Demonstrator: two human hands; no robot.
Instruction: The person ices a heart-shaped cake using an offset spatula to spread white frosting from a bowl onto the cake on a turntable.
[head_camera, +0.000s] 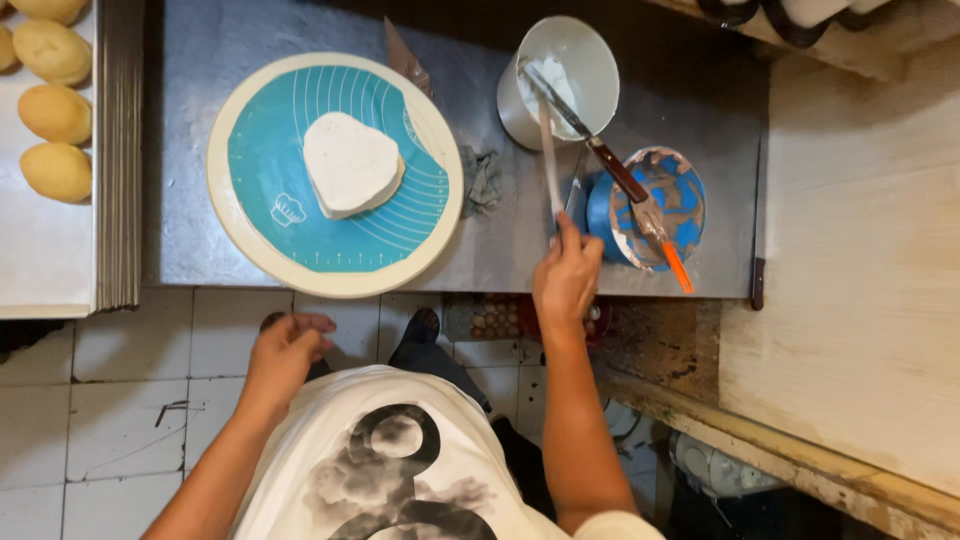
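My right hand (566, 275) grips a spatula (549, 150), blade tip in the white bucket (590, 60) right of the turntable (335, 175). My left hand (285, 350) hangs loosely curled, empty, below the turntable's edge.

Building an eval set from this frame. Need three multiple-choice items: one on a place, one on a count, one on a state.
1. Where is the white heart-shaped cake?
A. in the white bucket
B. on the teal mat on the turntable
C. on the floor tiles

2. How many golden buns show whole on the tray at the left edge?
A. three
B. seven
C. none

3. What is the right hand doing?
A. resting empty on the counter
B. gripping the bun tray
C. holding a long spatula whose blade reaches into the white bucket

Answers:
1 B: the cake sits mid-mat on the round turntable.
2 A: three buns show whole; others are cut off by the frame.
3 C: the fingers close on the spatula, its tip in the bucket.
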